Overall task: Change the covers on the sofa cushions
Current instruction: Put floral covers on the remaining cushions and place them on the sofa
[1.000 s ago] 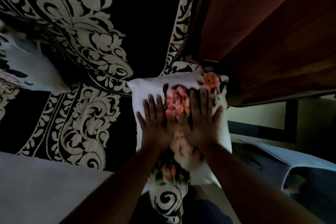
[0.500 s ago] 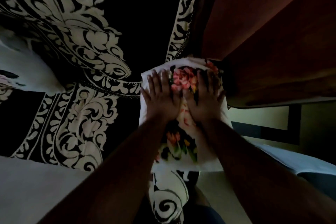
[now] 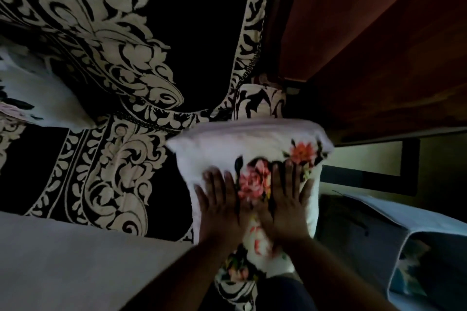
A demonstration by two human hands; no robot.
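White floral-print cushion [image 3: 252,149], pink and orange flowers, sits at the right end of the black-and-cream patterned sofa [image 3: 121,159]. Left hand [image 3: 222,207] and right hand [image 3: 285,207] press it, fingers flat, gripping nothing. Dim room, wooden panel [image 3: 379,45] to the right.

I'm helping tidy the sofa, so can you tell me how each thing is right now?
Floral cushion: covered, lying on the sofa seat, pressed by both hands.
Left hand: flat on the cushion, fingers straight.
Right hand: flat on the cushion, fingers straight.
Second cushion: resting at the sofa's far left, untouched.
Black and cream sofa cover: spread over seat and backrest.
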